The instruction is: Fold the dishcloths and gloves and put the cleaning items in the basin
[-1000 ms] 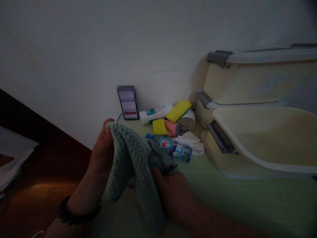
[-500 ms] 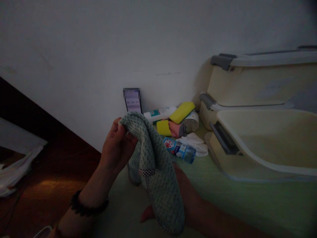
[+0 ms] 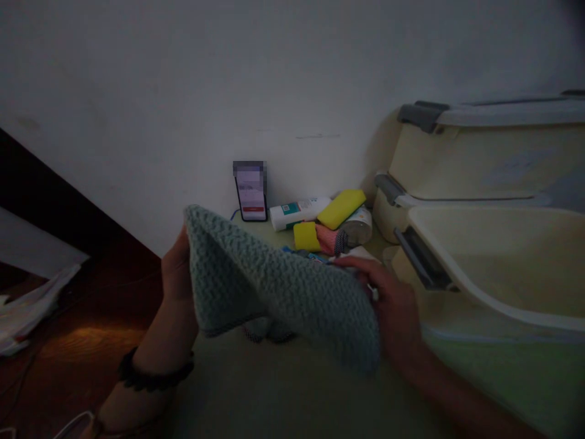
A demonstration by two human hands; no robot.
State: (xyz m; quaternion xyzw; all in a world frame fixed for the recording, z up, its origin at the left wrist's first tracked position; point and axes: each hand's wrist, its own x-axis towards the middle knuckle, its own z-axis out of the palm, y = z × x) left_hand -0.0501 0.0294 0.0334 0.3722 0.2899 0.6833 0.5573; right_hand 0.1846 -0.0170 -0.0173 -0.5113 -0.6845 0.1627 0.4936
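A grey-green, waffle-textured cleaning cloth (image 3: 283, 286) is stretched sideways between my two hands above the table, with a fold sagging at its left. My left hand (image 3: 176, 268) grips the cloth's left end; most of its fingers are behind the fabric. At the other end, my right hand (image 3: 400, 311) holds the right edge, its fingers bent over the top. Behind the cloth, a blue-labelled bottle (image 3: 317, 258) is mostly covered. A dark, checkered-edged fabric part (image 3: 269, 330) shows below the cloth; whether it belongs to the same cloth I cannot tell.
A phone (image 3: 253, 195) leans on the wall. Beside it lie a white bottle (image 3: 297, 212), a yellow sponge (image 3: 342, 208), another yellow piece (image 3: 305, 236), a pink cloth (image 3: 328, 239) and a clear roll-shaped item (image 3: 357, 228). Cream storage bins (image 3: 484, 158) with grey latches stand at right.
The cloth has turned from hanging draped to spread sideways. My right hand has moved up and right to its right end; my left hand has shifted slightly left. The blue bottle is now largely covered.
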